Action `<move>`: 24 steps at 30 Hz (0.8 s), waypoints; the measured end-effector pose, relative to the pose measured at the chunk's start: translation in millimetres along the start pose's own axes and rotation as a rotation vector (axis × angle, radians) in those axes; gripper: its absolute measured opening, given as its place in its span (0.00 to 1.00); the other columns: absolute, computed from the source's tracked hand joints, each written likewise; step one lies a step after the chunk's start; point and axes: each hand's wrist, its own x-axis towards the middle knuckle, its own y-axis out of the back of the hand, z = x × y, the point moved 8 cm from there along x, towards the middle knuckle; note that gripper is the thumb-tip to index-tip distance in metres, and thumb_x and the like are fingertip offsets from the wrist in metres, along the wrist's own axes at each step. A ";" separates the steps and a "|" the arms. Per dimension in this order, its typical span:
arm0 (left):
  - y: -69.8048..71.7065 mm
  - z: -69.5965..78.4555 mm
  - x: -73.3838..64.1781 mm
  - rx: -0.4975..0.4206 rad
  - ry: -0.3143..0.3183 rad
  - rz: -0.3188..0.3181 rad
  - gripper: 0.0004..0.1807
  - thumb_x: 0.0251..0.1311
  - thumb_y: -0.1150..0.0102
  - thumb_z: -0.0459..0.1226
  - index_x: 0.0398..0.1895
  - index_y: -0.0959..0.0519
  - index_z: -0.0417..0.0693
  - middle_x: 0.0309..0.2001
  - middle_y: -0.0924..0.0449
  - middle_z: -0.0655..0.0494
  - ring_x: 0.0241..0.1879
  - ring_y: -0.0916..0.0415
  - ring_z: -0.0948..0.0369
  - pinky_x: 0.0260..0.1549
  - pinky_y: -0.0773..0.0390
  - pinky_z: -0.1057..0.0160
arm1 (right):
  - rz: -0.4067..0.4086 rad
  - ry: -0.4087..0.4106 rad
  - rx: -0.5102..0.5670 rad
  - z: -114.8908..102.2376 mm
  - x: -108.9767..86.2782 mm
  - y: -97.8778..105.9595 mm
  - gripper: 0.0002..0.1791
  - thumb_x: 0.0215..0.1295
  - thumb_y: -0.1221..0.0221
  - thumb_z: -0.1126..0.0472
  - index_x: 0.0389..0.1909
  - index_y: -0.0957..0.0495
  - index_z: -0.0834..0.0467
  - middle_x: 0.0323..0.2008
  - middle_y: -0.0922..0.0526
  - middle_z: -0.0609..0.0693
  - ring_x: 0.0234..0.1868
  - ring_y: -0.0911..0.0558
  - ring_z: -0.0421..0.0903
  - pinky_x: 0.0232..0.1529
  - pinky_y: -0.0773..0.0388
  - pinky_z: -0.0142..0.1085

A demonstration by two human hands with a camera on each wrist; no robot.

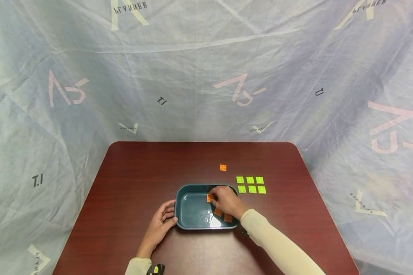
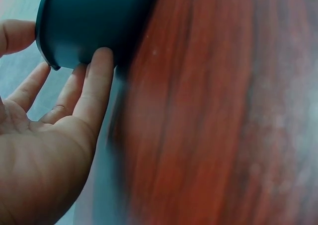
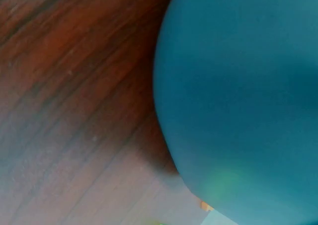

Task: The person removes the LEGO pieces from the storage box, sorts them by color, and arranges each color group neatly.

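A dark teal rectangular tray (image 1: 192,228) lies on the table near its front middle. My left hand (image 1: 161,221) touches the tray's left end with extended fingertips and thumb; in the left wrist view the fingers (image 2: 97,86) lie against its outer wall. Over the tray's right half, my right hand (image 1: 227,200) pinches an orange toy brick (image 1: 209,198) between thumb and fingers. Two more orange bricks, one (image 1: 218,212) beside the other (image 1: 228,218), lie inside, partly under that hand. The right wrist view shows mostly the tray's outer wall (image 3: 238,86), with the right hand out of sight.
Beyond the tray, one orange brick (image 1: 223,167) sits on the reddish-brown table (image 1: 141,164). To the right of the tray, several lime-green bricks (image 1: 250,180) stand in two rows. Grey printed sheeting (image 1: 192,76) hangs around the table's back and sides.
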 end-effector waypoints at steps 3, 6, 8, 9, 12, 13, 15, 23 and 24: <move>0.5 -1.2 -0.3 0.001 -0.001 0.008 0.34 0.68 0.33 0.30 0.77 0.30 0.53 0.64 0.21 0.38 0.59 0.20 0.46 0.52 0.18 0.66 | -0.001 0.003 0.004 -0.6 -0.1 -2.5 0.12 0.65 0.26 0.57 0.47 0.10 0.57 0.40 0.10 0.48 0.38 0.15 0.41 0.41 0.15 0.38; 1.0 -1.7 -0.5 0.002 -0.005 0.015 0.34 0.68 0.33 0.30 0.76 0.30 0.52 0.64 0.21 0.38 0.58 0.20 0.47 0.52 0.19 0.67 | -0.006 0.002 0.015 -0.5 0.4 -5.9 0.13 0.63 0.26 0.58 0.46 0.10 0.57 0.39 0.10 0.48 0.36 0.16 0.40 0.40 0.16 0.37; 0.9 -0.8 -0.7 0.006 -0.021 0.015 0.34 0.68 0.34 0.30 0.76 0.30 0.50 0.64 0.21 0.36 0.58 0.20 0.46 0.52 0.19 0.67 | -0.016 -0.012 0.029 0.3 0.6 -8.4 0.13 0.62 0.25 0.58 0.47 0.11 0.57 0.39 0.11 0.48 0.37 0.17 0.40 0.40 0.16 0.37; 1.0 -0.7 -1.0 0.009 -0.026 0.016 0.34 0.68 0.34 0.30 0.76 0.30 0.50 0.63 0.21 0.36 0.58 0.20 0.46 0.52 0.19 0.67 | -0.021 -0.019 0.036 0.9 0.8 -9.6 0.14 0.62 0.25 0.58 0.47 0.11 0.57 0.39 0.11 0.47 0.37 0.17 0.40 0.41 0.16 0.36; 1.2 -0.1 -0.7 0.013 -0.031 0.019 0.34 0.68 0.34 0.30 0.76 0.30 0.50 0.63 0.21 0.37 0.58 0.20 0.47 0.52 0.19 0.67 | -0.043 -0.040 0.060 3.1 1.3 -12.6 0.15 0.61 0.24 0.58 0.48 0.11 0.56 0.41 0.11 0.47 0.39 0.16 0.40 0.43 0.15 0.36; 1.3 0.3 -0.9 0.015 -0.032 0.019 0.34 0.68 0.33 0.30 0.76 0.30 0.50 0.63 0.20 0.37 0.58 0.20 0.47 0.52 0.19 0.66 | -0.049 -0.043 0.069 3.4 1.4 -13.5 0.16 0.61 0.24 0.58 0.49 0.11 0.56 0.42 0.11 0.47 0.39 0.16 0.40 0.44 0.15 0.36; 1.7 -0.3 -0.9 0.014 -0.021 0.023 0.34 0.68 0.33 0.30 0.76 0.29 0.51 0.64 0.20 0.38 0.58 0.20 0.48 0.52 0.19 0.66 | -0.054 -0.038 0.082 3.9 1.8 -14.6 0.16 0.61 0.24 0.59 0.49 0.11 0.56 0.43 0.11 0.47 0.40 0.16 0.40 0.44 0.15 0.36; 1.1 -0.8 0.6 0.002 0.023 0.027 0.34 0.67 0.33 0.31 0.76 0.29 0.55 0.64 0.20 0.41 0.59 0.21 0.48 0.52 0.19 0.65 | -0.037 -0.024 0.145 5.2 2.8 -14.1 0.16 0.61 0.23 0.57 0.48 0.11 0.55 0.41 0.12 0.45 0.38 0.18 0.37 0.41 0.17 0.32; 1.0 -1.1 1.3 0.000 0.027 0.028 0.34 0.67 0.33 0.31 0.76 0.29 0.55 0.64 0.20 0.40 0.59 0.21 0.48 0.52 0.19 0.65 | -0.035 -0.025 0.159 6.0 3.1 -14.1 0.16 0.60 0.23 0.57 0.48 0.11 0.55 0.40 0.12 0.45 0.37 0.18 0.36 0.40 0.17 0.32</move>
